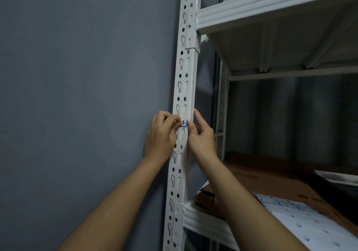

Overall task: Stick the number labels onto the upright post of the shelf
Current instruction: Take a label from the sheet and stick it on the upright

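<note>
- A grey wall (77, 76) fills the left half of the frame.
- A white metal shelf unit (271, 12) takes up the right half; its upper board runs off the top right corner, and the lower board crosses the lower middle of the frame.
- The upright post (184, 88) of the shelf stands in the centre, white, punched with rows of slots and round holes, cut off at the top and bottom edges.
- Brown cardboard (271, 177) lies on the lower board at the right; its far end fades into shadow.
- A white label sheet (302, 217) with blue-edged stickers rests on the cardboard at the lower right, its print too blurred to read.
- Both forearms rise from the bottom edge and meet at the post at mid-height.
- The left hand (159, 136) is on the post's left side, fingers curled, fingertips pinching the left edge of the label.
- The right hand (201, 136) is on the post's right side, thumb pressing the label's right edge, index finger stretched up along the post's corner.
- The number label (183, 123), white with a blue border and a handwritten 3, sits on the front face of the post between the two hands; its side edges are hidden by the fingers.
</note>
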Available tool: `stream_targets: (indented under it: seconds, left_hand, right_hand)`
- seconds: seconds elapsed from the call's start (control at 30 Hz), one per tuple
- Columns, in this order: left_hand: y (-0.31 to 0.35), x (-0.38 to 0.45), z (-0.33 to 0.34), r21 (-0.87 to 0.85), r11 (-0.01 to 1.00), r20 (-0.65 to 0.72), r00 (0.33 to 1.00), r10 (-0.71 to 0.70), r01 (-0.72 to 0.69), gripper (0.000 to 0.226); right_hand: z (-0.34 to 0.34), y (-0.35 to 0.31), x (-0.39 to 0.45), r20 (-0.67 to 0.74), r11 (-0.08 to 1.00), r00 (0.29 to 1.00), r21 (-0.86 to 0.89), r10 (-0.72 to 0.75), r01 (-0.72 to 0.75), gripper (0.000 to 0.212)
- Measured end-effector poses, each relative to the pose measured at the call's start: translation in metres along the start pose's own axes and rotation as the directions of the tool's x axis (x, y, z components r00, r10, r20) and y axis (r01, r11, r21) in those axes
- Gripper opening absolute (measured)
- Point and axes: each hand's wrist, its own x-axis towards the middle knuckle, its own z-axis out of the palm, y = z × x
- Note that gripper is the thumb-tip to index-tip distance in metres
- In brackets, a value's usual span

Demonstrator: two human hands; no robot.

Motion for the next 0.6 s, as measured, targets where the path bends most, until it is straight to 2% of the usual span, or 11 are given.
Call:
stream_targets:
  seconds: [0.17, 0.27, 0.33, 0.43, 0.5, 0.6]
  left_hand:
    - [0.01, 0.002, -0.002, 0.049, 0.995, 0.069, 0.994, -0.085, 0.081, 0.005]
    - [0.014, 0.005, -0.005, 0.122, 0.988, 0.164, 0.98, -0.11, 0.091, 0.008]
    - [0.015, 0.005, -0.008, 0.053, 0.983, 0.191, 0.964, -0.185, 0.178, 0.009]
    - [0.013, 0.003, -0.016, -0.17, 0.933, 0.137, 0.945, -0.296, 0.317, 0.01]
    - [0.01, 0.0, -0.022, -0.183, 0.929, 0.111, 0.946, -0.306, 0.322, 0.01]
    - [0.01, 0.001, -0.025, -0.162, 0.942, 0.144, 0.951, -0.272, 0.294, 0.007]
  right_hand:
    - [0.003, 0.001, 0.0, -0.011, 1.0, 1.0, -0.002, -0.007, 0.007, 0.045]
    - [0.001, -0.002, -0.002, -0.009, 0.999, 1.0, -0.028, -0.02, 0.02, 0.046]
    - [0.0, -0.004, -0.002, 0.003, 0.999, 1.0, -0.036, -0.008, 0.008, 0.045]
    - [0.001, -0.007, -0.003, 0.017, 0.999, 1.0, -0.048, -0.005, 0.006, 0.044]
    - [0.002, -0.008, -0.004, 0.022, 0.999, 1.0, -0.052, -0.005, 0.006, 0.044]
    - [0.002, -0.008, -0.004, 0.022, 0.999, 1.0, -0.043, 0.017, -0.016, 0.045]
